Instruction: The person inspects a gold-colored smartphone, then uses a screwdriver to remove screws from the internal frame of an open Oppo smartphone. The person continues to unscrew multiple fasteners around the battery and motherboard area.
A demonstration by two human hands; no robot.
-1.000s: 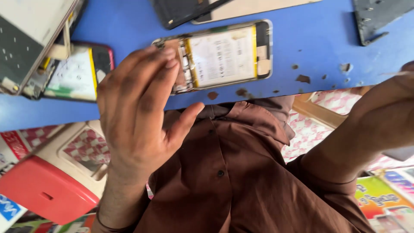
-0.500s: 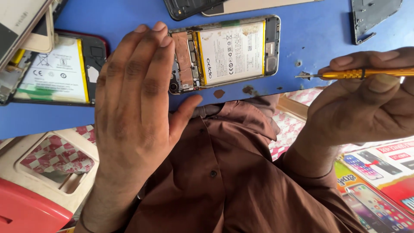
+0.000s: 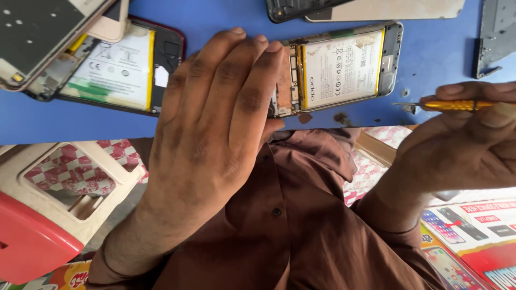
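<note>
A second opened phone with a white battery and dark red rim (image 3: 115,70) lies on the blue bench (image 3: 226,16) at upper left. A grey metal phone frame (image 3: 494,35) sits at upper right, and a cream and red plastic stool (image 3: 32,236) fills the lower left.

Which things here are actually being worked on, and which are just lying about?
In use:
opened phone under the left hand
yellow screwdriver in the right hand

Lying about:
second opened phone
phone back cover
grey frame part

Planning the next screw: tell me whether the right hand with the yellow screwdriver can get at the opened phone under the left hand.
Probably yes: the right hand holds the yellow screwdriver beside the opened phone, bare blue table between. The left hand covers only its far end.
</note>
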